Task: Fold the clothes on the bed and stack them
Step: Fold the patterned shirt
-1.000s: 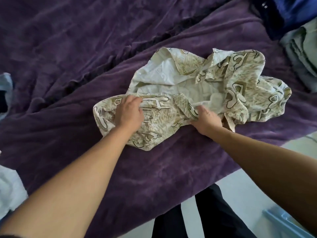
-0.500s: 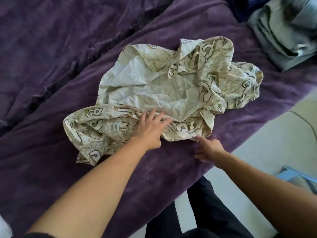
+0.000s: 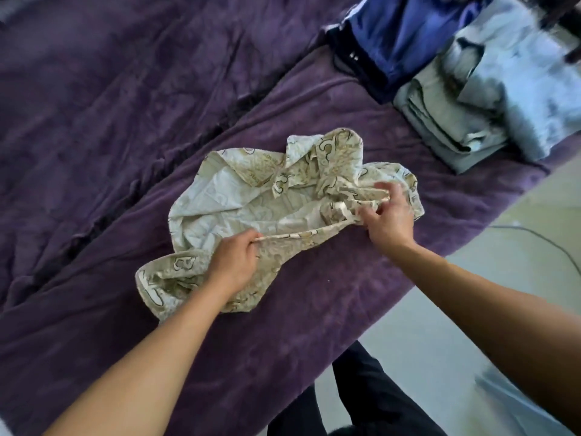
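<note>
A crumpled cream garment (image 3: 239,199) with a tan and brown letter print lies on the purple bed cover (image 3: 125,121), pale inner side showing in its middle. My left hand (image 3: 234,264) grips its near hem at the lower left. My right hand (image 3: 388,220) pinches bunched fabric at the garment's right side, fingers blurred. The hem runs taut between the two hands. At the back right lie folded clothes: a grey-green and pale blue stack (image 3: 478,99) and a blue and dark pile (image 3: 399,36).
The bed's near edge runs diagonally from lower left to upper right, with pale floor (image 3: 440,325) beyond it. My dark trouser legs (image 3: 361,398) stand against the edge. A thin cable (image 3: 534,234) lies on the floor at right.
My left hand went from lying flat on the garment to gripping its near hem. My right hand rose from the bed edge and took hold of fabric at the right. The view swung toward the folded stacks.
</note>
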The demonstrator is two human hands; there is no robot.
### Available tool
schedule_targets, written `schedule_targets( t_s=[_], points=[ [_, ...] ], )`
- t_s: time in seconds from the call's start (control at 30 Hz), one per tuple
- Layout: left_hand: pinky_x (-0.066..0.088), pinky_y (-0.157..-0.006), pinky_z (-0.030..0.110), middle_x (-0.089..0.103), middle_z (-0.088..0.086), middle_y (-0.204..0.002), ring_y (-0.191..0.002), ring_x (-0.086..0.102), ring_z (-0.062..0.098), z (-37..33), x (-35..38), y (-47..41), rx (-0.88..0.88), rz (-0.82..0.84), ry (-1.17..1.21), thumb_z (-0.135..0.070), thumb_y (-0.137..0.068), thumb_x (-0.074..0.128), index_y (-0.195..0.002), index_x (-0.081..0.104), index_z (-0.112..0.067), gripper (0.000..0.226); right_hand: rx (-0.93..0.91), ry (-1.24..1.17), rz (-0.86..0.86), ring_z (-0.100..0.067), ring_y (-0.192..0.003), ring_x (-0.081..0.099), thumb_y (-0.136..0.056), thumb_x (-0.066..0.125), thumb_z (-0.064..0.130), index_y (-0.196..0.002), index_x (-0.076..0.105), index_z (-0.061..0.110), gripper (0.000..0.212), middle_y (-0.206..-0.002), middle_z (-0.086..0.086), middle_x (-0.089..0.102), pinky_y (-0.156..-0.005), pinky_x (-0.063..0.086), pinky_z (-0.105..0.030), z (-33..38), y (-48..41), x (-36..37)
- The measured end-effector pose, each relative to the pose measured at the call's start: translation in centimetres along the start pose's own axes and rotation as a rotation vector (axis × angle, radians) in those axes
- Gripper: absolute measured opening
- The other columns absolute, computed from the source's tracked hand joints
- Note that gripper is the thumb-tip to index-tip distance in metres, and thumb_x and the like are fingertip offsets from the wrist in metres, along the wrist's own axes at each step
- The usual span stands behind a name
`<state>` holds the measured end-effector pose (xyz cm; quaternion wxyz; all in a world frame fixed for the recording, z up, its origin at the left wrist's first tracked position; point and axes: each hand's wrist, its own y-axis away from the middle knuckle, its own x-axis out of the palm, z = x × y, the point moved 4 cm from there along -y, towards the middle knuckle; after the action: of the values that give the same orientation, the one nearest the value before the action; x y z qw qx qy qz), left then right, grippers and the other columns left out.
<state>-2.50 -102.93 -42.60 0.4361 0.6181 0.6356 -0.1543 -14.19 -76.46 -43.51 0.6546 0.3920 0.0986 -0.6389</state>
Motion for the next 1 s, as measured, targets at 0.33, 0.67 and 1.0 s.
schedule_targets(
  t_s=[0.33, 0.67, 1.0],
  points=[
    [0.036, -0.053, 0.028, 0.057, 0.000, -0.056, -0.048, 0.046, 0.009, -8.7, -19.5, 3.8, 0.021, -0.459, 0.047, -0.019, -0.080, 0.056, -0.073, 0.064, -0.015, 0.011, -0.749, 0.616, 0.345, -0.023, -0.082, 0.059, -0.081, 0.068, 0.032, -0.080, 0.070, 0.014, 0.018, -0.085, -0.005, 0.065, -0.068, 0.044, -0.033, 17.0, 1.7, -6.2],
    [0.035, -0.057, 0.028, 0.054, 0.003, -0.064, -0.058, 0.046, 0.012, -6.8, -37.1, 17.6, 0.055, -0.807, 0.073, -0.017, -0.081, 0.056, -0.073, 0.062, -0.010, 0.012, -0.906, 0.103, 0.396, 0.000, -0.040, 0.032, -0.080, 0.073, 0.025, -0.051, 0.050, 0.016, 0.039, -0.045, 0.014, 0.036, -0.039, 0.024, -0.013, 35.7, 16.8, -12.3],
    [0.039, -0.061, 0.019, 0.057, -0.009, -0.069, -0.062, 0.048, -0.002, -4.3, -49.4, 37.1, 0.077, -1.182, 0.172, -0.015, -0.084, 0.054, -0.101, 0.069, -0.002, 0.026, -1.149, -0.085, 0.420, -0.010, -0.061, 0.049, -0.084, 0.070, 0.034, -0.080, 0.063, 0.000, 0.035, -0.068, -0.004, 0.055, -0.058, 0.041, -0.026, 44.8, 35.4, -11.5]
  ],
)
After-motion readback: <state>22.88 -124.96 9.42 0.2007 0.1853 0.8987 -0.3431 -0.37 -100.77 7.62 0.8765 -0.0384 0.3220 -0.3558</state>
